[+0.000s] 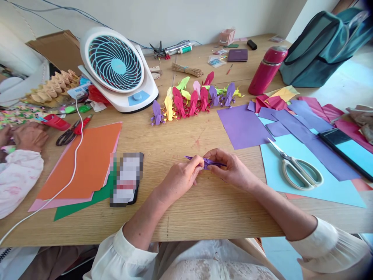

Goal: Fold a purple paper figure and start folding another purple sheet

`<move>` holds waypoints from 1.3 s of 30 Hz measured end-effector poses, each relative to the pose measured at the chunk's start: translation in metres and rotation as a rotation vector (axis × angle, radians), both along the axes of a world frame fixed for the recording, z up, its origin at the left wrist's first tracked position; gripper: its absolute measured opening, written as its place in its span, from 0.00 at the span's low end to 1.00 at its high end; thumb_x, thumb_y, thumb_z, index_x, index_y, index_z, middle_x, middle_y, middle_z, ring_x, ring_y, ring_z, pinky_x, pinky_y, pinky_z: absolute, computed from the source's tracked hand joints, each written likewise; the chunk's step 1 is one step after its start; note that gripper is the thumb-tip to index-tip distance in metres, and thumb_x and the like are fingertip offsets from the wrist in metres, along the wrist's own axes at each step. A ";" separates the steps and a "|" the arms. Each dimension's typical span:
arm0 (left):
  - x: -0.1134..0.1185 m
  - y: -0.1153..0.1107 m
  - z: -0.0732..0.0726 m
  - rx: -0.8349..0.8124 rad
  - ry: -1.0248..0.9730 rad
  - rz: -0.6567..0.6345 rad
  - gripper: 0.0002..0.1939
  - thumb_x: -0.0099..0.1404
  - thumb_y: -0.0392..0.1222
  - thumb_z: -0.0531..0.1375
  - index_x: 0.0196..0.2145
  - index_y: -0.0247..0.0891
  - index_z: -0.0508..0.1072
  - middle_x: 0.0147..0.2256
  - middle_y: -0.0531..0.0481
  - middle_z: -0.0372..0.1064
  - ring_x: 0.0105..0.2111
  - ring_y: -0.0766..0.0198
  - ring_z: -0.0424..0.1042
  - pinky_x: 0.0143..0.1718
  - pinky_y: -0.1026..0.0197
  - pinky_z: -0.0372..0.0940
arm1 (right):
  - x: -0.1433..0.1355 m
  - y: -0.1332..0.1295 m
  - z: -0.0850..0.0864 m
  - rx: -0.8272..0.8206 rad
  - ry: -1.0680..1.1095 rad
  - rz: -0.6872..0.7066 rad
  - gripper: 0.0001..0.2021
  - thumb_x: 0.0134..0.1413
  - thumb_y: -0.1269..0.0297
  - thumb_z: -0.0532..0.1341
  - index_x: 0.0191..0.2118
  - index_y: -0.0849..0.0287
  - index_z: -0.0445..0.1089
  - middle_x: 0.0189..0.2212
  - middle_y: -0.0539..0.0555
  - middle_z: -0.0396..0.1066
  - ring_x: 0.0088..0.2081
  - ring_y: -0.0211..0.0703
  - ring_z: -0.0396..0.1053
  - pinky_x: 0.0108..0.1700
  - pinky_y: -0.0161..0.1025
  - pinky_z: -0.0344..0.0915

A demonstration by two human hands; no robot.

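Note:
Between both hands is a narrow folded piece of purple paper (207, 163), with pointed ends sticking out on either side. My left hand (185, 174) pinches its left part between thumb and fingers. My right hand (230, 168) grips the right part, fingers curled over it. Both hands are just above the wooden table (192, 206), close to its front edge. Beyond them stands a group of folded paper figures (194, 103) in red, yellow, green, pink and purple. A purple paper sheet (243, 126) lies to the right of the hands.
White-handled scissors (300, 171) rest on light blue paper (329, 196) at right, near purple strips and a dark phone (346, 146). A red bottle (266, 72) and teal bag (314, 50) stand behind. Left are a fan (116, 66), orange paper (84, 163), another phone (126, 179) and a co-worker's hand (30, 135).

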State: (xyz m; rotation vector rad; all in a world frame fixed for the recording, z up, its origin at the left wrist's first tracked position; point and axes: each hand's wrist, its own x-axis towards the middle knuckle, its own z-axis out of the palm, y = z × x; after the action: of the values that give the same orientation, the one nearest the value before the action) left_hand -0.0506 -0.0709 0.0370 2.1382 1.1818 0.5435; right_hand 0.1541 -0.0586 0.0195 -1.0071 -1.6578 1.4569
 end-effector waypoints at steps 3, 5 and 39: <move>0.001 -0.001 0.000 0.057 0.017 -0.006 0.04 0.73 0.36 0.51 0.38 0.41 0.62 0.27 0.59 0.67 0.20 0.72 0.72 0.26 0.69 0.62 | -0.001 -0.002 0.004 0.016 -0.033 -0.027 0.08 0.59 0.65 0.60 0.44 0.58 0.69 0.37 0.53 0.76 0.41 0.43 0.73 0.43 0.39 0.67; 0.001 -0.002 0.001 0.088 0.008 -0.001 0.04 0.73 0.37 0.51 0.38 0.41 0.62 0.29 0.59 0.68 0.21 0.72 0.73 0.26 0.69 0.62 | -0.001 -0.002 0.006 0.026 -0.032 -0.050 0.07 0.59 0.64 0.61 0.43 0.58 0.69 0.38 0.53 0.76 0.41 0.43 0.73 0.43 0.38 0.67; 0.018 -0.004 -0.014 0.017 -0.458 0.373 0.10 0.62 0.32 0.61 0.39 0.41 0.63 0.29 0.57 0.64 0.24 0.72 0.63 0.27 0.69 0.60 | -0.012 -0.006 -0.008 -0.163 0.139 -0.113 0.13 0.53 0.56 0.67 0.37 0.56 0.65 0.25 0.45 0.67 0.20 0.32 0.59 0.19 0.32 0.56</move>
State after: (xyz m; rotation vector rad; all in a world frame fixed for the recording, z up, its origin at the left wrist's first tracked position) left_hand -0.0327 -0.0754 0.0231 1.6773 1.3042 1.1409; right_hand 0.1418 -0.0649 0.0113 -1.0455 -1.3799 1.5678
